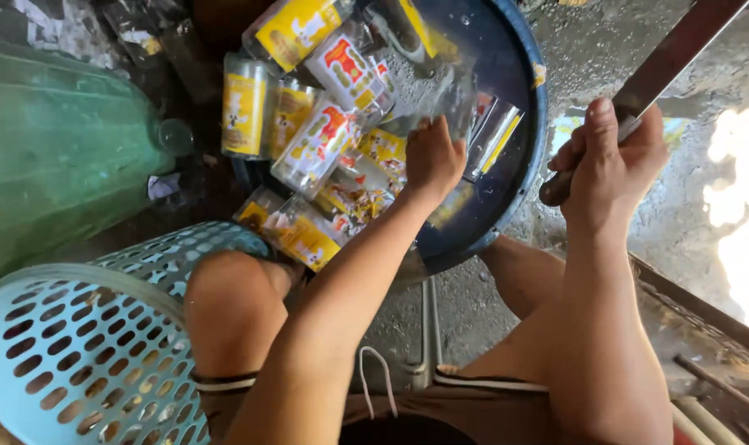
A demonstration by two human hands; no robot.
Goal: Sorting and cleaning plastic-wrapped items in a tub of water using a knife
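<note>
A person's left hand (430, 156) grasps a clear bottle (440, 103), hard to make out, over a dark tub (518, 99) of labelled bottles; the right hand (609, 156) grips a knife (662, 62), blade tip cut off.

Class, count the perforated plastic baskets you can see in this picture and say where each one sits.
1. A single light blue perforated basket lies at the lower left, beside the person's left knee and just below the dark round tub of labelled bottles. Others may sit outside the view.
</note>
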